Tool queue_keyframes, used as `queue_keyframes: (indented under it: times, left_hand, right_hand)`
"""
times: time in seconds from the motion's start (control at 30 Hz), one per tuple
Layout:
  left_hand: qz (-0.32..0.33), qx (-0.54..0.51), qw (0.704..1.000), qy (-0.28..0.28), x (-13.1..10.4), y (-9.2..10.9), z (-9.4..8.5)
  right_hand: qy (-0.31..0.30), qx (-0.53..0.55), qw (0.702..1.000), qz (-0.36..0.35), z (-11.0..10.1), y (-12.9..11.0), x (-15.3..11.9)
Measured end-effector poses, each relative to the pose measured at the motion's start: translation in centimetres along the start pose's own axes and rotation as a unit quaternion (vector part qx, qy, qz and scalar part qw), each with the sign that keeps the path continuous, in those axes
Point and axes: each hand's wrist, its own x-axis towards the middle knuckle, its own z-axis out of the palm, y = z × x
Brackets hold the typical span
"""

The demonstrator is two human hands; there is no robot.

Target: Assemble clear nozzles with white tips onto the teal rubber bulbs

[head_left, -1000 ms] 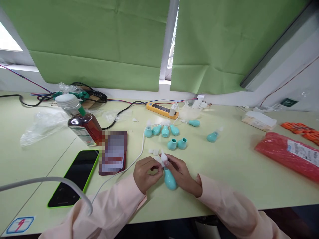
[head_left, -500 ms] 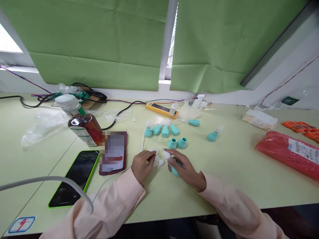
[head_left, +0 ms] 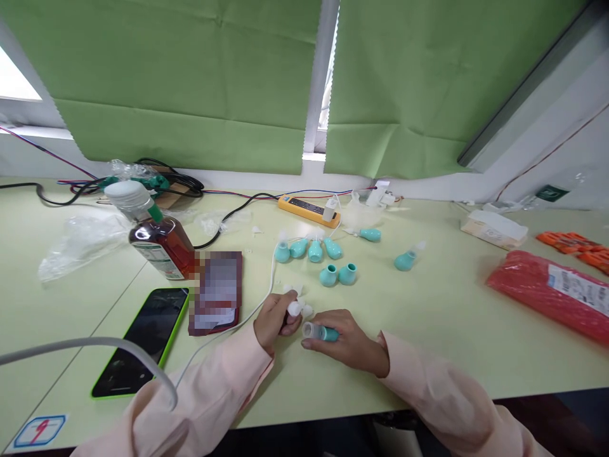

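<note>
My right hand (head_left: 349,339) is wrapped round a teal bulb aspirator (head_left: 329,333). Its clear tubular end (head_left: 311,330) is open and points left. Pinched in the fingers of my left hand (head_left: 273,320) is a white nozzle tip (head_left: 294,308), a short way from that tube. A few loose whitish pieces (head_left: 306,311) lie on the table just behind it, partly hidden. Beyond my hands, two bare teal bulbs (head_left: 328,275) stand with their mouths up. Several teal bulbs with pale nozzles (head_left: 314,249) are grouped farther back, and another bulb (head_left: 405,260) lies to the right.
To the left are a green-cased phone (head_left: 143,343), a red-cased phone (head_left: 214,292) and a brown bottle (head_left: 162,244). A white cable (head_left: 259,304) passes beside my left hand. A yellow power strip (head_left: 309,211) is at the back. A red package (head_left: 547,289) lies at right.
My right hand has turned and drawn nearer me; its aspirator, earlier showing a white tip, now shows an open clear tube. My left hand now holds a white nozzle tip.
</note>
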Motion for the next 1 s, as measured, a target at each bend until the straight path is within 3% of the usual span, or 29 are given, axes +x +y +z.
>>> queue_keyframes:
  times: [0.1, 0.2, 0.27, 0.37, 0.5, 0.57, 0.63, 0.77, 0.9, 1.0]
  left_hand:
    - [0.053, 0.106, 0.991, 0.057, 0.4, 0.1, -0.6]
    - [0.119, 0.339, 0.925, 0.126, 0.8, -0.3, -1.1]
    - [0.120, 0.437, 0.880, 0.140, 1.0, -0.7, -1.2]
    - [0.118, 0.480, 0.860, 0.128, 1.1, -1.1, -1.3]
    - [0.209, 0.453, 0.849, 0.173, 0.3, -0.5, -1.4]
    - [0.254, 0.412, 0.858, 0.174, -0.2, 0.0, -1.4]
    - [0.269, 0.376, 0.876, 0.136, -0.6, 0.3, -1.3]
    - [0.214, 0.343, 0.914, 0.040, -0.8, 0.5, -0.5]
    - [0.155, 0.259, 0.953, 0.011, -0.8, 0.7, 0.3]
    - [0.077, 0.128, 0.988, -0.027, -0.9, 0.8, 0.5]
  right_hand:
    - [0.021, 0.082, 0.994, 0.066, -0.4, 0.3, 0.1]
    - [-0.009, 0.251, 0.962, 0.111, -1.1, 0.9, 0.4]
    - [-0.038, 0.328, 0.936, 0.119, -1.4, 1.0, 0.6]
    - [-0.050, 0.336, 0.933, 0.119, -1.6, 0.8, 0.8]
    - [-0.024, 0.338, 0.932, 0.127, -1.4, 0.6, 0.8]
    - [0.010, 0.322, 0.937, 0.138, -1.1, 0.8, 0.6]
    - [0.046, 0.291, 0.946, 0.135, -0.6, 1.0, 0.4]
    - [0.063, 0.255, 0.960, 0.096, 0.4, 0.9, 0.0]
    - [-0.015, 0.154, 0.985, 0.075, 0.3, 0.3, -0.1]
    - [-0.095, 0.087, 0.990, 0.050, -0.2, 0.2, -0.1]
